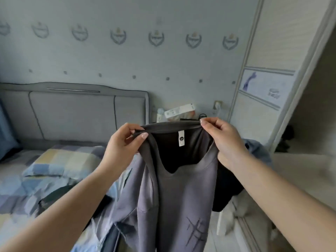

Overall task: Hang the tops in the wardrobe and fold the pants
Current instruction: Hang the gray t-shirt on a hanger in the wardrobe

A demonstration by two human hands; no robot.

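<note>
We're holding up the grey pants [174, 193] by the waistband, left hand [123, 144] and right hand [223, 140] each pinching an end, legs hanging below the grip over the bed [36, 179], so nothing's looking folded yet, wardrobe [272, 51] right of our grip.

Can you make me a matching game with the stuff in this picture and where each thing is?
Things:
1. grey top
2. white label
3. checked pillow
4. headboard

Places:
A. lying on the bed
B. against the wall behind the bed
C. held up by both hands
D. inside the neckline

Pairs: 1-C, 2-D, 3-A, 4-B
</note>
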